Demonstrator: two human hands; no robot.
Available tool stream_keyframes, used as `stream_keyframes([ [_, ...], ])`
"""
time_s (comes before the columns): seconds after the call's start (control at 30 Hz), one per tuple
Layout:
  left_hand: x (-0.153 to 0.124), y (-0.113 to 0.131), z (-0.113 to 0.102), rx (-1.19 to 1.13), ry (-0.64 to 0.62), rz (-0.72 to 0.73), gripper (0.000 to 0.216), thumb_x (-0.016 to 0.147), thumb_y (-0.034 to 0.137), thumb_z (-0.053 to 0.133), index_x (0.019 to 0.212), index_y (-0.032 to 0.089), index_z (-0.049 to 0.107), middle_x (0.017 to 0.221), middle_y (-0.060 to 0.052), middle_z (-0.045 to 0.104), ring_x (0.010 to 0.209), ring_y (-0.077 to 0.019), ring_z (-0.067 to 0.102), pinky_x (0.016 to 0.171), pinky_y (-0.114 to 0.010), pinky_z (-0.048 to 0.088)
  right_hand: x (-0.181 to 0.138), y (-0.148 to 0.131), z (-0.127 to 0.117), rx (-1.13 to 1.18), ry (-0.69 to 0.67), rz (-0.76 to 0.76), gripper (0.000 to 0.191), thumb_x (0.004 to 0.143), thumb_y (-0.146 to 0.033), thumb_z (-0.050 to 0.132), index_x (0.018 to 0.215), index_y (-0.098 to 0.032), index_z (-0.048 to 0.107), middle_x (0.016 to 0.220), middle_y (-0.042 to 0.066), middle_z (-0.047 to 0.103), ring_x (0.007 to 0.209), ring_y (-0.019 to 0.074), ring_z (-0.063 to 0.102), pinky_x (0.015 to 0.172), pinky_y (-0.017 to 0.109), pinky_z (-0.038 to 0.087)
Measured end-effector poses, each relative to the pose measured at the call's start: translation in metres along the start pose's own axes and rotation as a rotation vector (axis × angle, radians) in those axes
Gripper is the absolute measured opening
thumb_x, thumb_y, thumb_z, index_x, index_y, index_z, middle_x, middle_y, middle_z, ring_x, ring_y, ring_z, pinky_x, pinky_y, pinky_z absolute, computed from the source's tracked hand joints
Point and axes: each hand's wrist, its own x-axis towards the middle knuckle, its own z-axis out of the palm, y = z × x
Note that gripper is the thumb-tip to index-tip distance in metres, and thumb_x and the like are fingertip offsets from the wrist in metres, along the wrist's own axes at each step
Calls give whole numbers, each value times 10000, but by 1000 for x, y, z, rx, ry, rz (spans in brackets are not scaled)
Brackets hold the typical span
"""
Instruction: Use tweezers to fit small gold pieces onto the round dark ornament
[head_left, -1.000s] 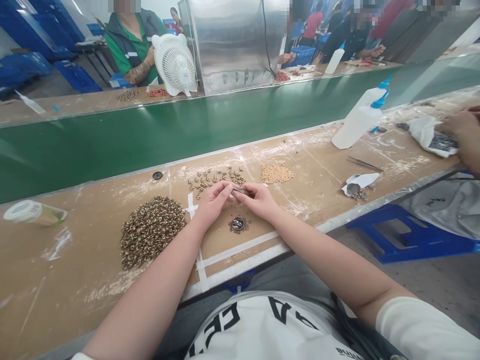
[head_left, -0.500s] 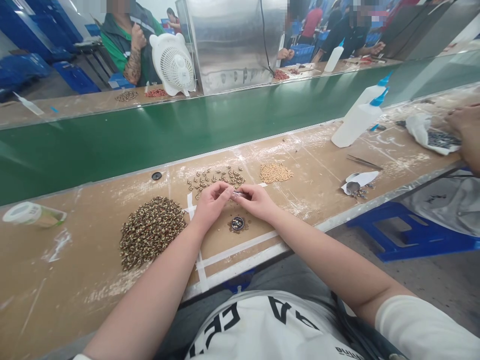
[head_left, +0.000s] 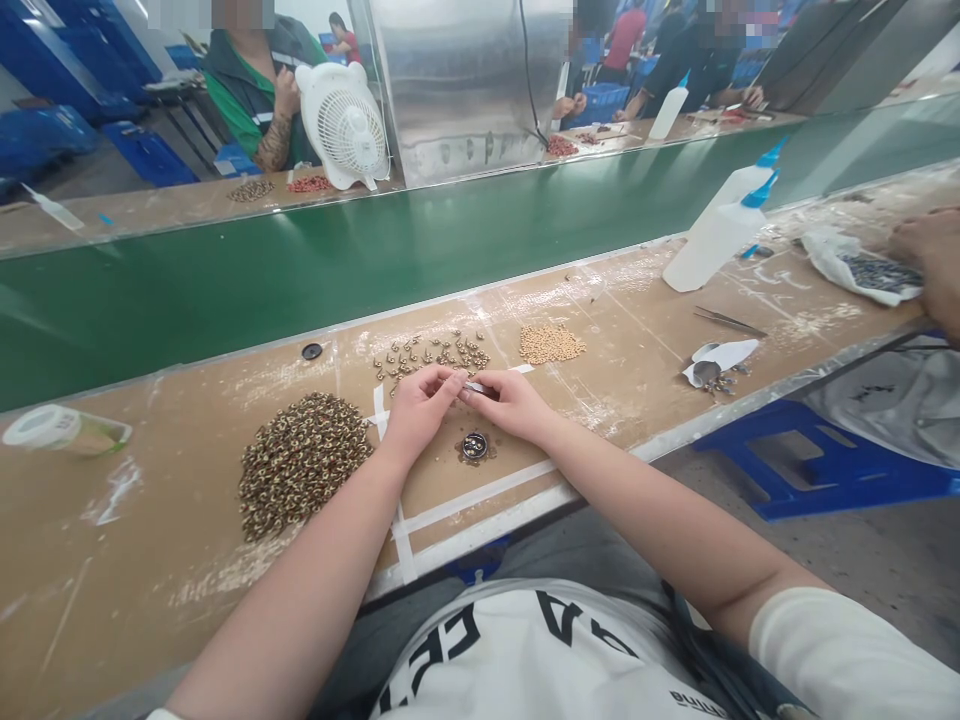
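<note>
Barely shifted since 1 s ago: hands still together mid-desk (head_left: 187, 490). Left hand (head_left: 417, 405) pinching tiny part, right hand (head_left: 510, 400) gripping tweezers (head_left: 475, 386) onto it, above dish (head_left: 475, 446), near pile (head_left: 300, 460).

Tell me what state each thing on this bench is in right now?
left hand: fingertips pinched on a small part
right hand: holding thin metal tweezers
big pile of small metal parts: heaped, untouched
pale beads: in a small heap
squeeze bottles: upright, capped
green belt: bare
white fan: standing; spinning or not, cannot tell
</note>
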Motion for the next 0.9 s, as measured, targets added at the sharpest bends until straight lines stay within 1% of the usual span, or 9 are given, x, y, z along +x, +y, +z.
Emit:
stream_keyframes([
  [0.13,0,0,1,-19,2,2,410,962,578,713,827,196,772,736,-12,717,603,-145,552,593,-275,439,0,1,0,-24,-19,-4,420,964,-508,642,706,-213,490,636,-44,472,619,128,429,606,288,307],
  [0.3,1,-5,3,-102,-56,-59,433,963,620,696,874,200,756,730,-10,711,578,-139,562,564,-262,455,0,1,1,-45,-24,20,427,965,-518,629,699,-212,495,630,-39,478,610,129,426,592,290,293],
  [0.37,1,-6,3,-114,-58,-63,444,958,632,698,867,201,751,735,-13,711,589,-141,575,567,-260,462,0,1,2,-51,-23,22,430,967,-510,630,691,-213,487,623,-40,474,606,128,421,591,290,291],
  [0.5,1,-4,4,-118,-64,-63,445,954,638,699,855,207,743,724,-8,702,604,-148,587,582,-261,471,0,1,1,-49,-29,18,427,966,-521,630,702,-211,502,631,-39,474,610,129,427,590,290,291],
  [0.7,0,-1,4,-68,-70,-74,474,989,644,638,795,214,682,688,11,640,597,-148,566,589,-263,458,0,0,1,-95,-64,1,496,957,-564,648,673,-210,449,627,-36,459,620,129,411,594,285,280],
  [0.9,0,-4,5,-73,-90,-106,452,1005,622,623,804,220,672,690,13,602,612,-158,552,581,-270,450,1,1,1,-143,-78,25,466,966,-535,658,682,-204,495,639,-29,504,627,129,413,612,289,277],
])
